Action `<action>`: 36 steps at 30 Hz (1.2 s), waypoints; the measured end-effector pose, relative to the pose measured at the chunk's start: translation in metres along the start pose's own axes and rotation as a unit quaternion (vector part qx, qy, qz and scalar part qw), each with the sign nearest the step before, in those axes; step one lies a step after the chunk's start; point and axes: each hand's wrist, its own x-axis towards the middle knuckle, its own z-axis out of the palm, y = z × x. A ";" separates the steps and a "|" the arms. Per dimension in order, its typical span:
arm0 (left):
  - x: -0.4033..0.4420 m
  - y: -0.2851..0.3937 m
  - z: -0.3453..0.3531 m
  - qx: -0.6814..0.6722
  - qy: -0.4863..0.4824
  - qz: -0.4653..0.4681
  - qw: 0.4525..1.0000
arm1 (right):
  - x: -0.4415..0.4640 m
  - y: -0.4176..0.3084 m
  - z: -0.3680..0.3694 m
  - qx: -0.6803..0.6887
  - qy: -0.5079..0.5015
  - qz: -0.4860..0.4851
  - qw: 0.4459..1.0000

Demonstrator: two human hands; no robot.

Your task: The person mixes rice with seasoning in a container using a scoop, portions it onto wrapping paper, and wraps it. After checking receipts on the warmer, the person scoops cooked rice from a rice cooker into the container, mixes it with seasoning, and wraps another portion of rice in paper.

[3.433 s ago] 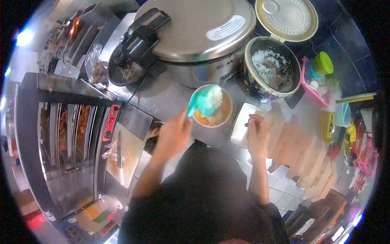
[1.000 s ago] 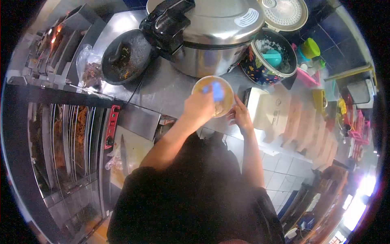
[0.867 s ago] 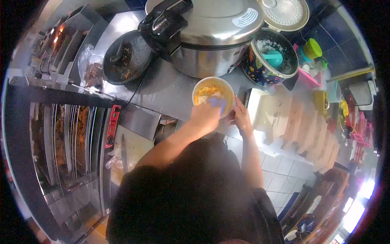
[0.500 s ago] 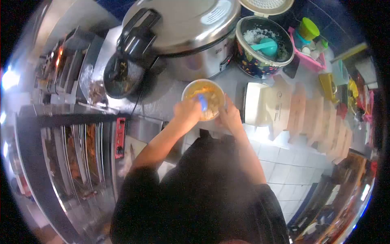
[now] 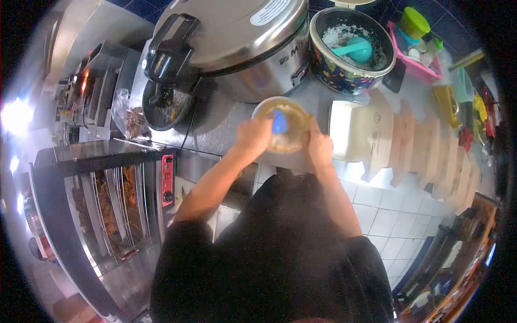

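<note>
A round pale bowl [image 5: 297, 110] is held over the front edge of the steel counter, tilted, with white rice and yellowish food inside. My left hand [image 5: 253, 135] is closed around a blue spoon-like utensil [image 5: 279, 121], whose rounded blue part is inside the bowl; its exact kind is blurred. My right hand [image 5: 319, 145] grips the bowl by its right side, with the thumb near the rim. Just right of that hand is an open paper food box [image 5: 344, 131], first in an overlapping row of brown boxes [image 5: 401, 141].
Behind the bowl stands a large steel rice cooker [image 5: 258, 75]. Beside it, an open patterned pot [image 5: 344, 83] holds rice and a teal scoop [image 5: 360, 49]. A black pan [image 5: 167, 107] and glass-fronted cabinet [image 5: 121, 210] are left; a pink basket [image 5: 417, 65] is back right.
The bowl has moved slightly right and upward in view, with both hands following. It appears more tilted, and less of the orange food shows. The camera view has shifted a little.
</note>
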 end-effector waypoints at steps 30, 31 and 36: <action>-0.017 0.023 -0.044 0.040 -0.026 -0.008 0.999 | 0.017 0.008 -0.002 0.012 -0.012 -0.073 0.997; -0.028 0.018 -0.051 -0.010 0.032 0.001 0.999 | 0.018 0.009 -0.003 0.002 -0.028 -0.045 0.999; -0.023 0.037 -0.036 0.081 -0.008 -0.042 0.996 | 0.017 0.007 -0.003 -0.007 -0.035 -0.027 0.999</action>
